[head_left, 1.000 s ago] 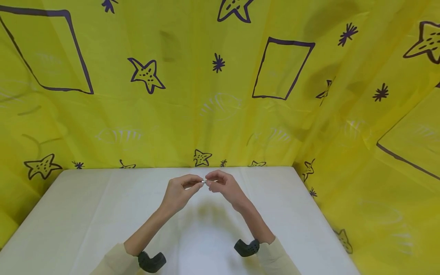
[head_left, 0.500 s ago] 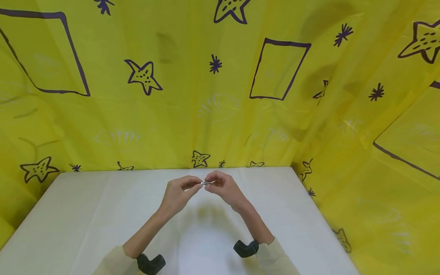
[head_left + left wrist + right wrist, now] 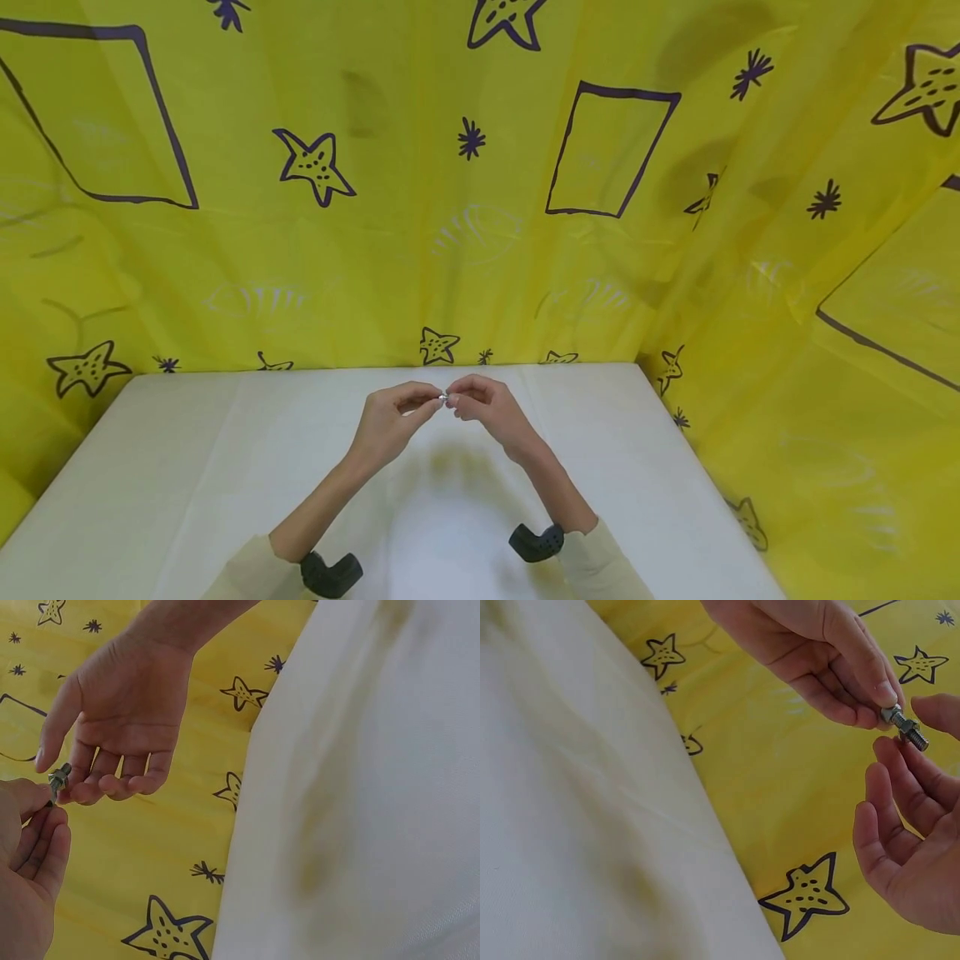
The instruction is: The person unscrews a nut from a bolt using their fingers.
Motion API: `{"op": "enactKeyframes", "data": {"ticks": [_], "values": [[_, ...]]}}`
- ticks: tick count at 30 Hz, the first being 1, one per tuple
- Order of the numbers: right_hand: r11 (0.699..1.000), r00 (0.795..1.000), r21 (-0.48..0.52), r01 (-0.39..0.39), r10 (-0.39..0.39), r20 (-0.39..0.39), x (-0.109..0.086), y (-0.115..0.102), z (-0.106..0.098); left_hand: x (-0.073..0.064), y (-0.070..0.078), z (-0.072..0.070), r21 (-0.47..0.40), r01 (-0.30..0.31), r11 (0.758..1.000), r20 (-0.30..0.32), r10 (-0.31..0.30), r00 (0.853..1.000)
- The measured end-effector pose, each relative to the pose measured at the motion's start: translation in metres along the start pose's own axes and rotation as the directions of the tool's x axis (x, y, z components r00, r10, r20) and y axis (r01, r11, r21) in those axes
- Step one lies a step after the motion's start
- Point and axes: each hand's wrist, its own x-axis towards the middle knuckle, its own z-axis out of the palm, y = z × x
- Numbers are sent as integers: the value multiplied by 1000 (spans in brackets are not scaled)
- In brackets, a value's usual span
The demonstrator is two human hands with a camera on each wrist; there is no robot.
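Observation:
A small metal bolt (image 3: 918, 740) with a hex nut (image 3: 909, 727) on its thread is held above the far part of the white table (image 3: 300, 450). My left hand (image 3: 390, 417) pinches the bolt by its head end, between thumb and fingers. The threaded end points toward my right hand (image 3: 491, 408). In the right wrist view, that hand's index fingertip lies against or just beside the nut, while its thumb (image 3: 934, 712) stands apart from the bolt. Its other fingers are loosely bent. In the left wrist view the bolt shows between both hands.
A yellow curtain (image 3: 405, 250) with dark starfish and rectangle drawings hangs behind the table and along its sides. Dark curved devices sit at the left wrist (image 3: 331, 575) and right wrist (image 3: 537, 542). Pale sleeves cover the forearms.
My right thumb and fingers shift slightly around the nut end, showing more of the bolt half a second ago and less now. The left hand keeps its pinch, almost still.

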Motion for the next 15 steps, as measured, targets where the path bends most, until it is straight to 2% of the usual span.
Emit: {"op": "enactKeyframes", "data": {"ticks": [6, 15], "values": [[1000, 1000, -7, 5, -5, -17, 0, 0, -1, 1, 3, 1, -10, 1, 1000, 7, -1, 1000], [999, 998, -7, 54, -54, 11, -1, -2, -2, 1, 2, 0, 2, 10, 1000, 9, -10, 1000]]}}
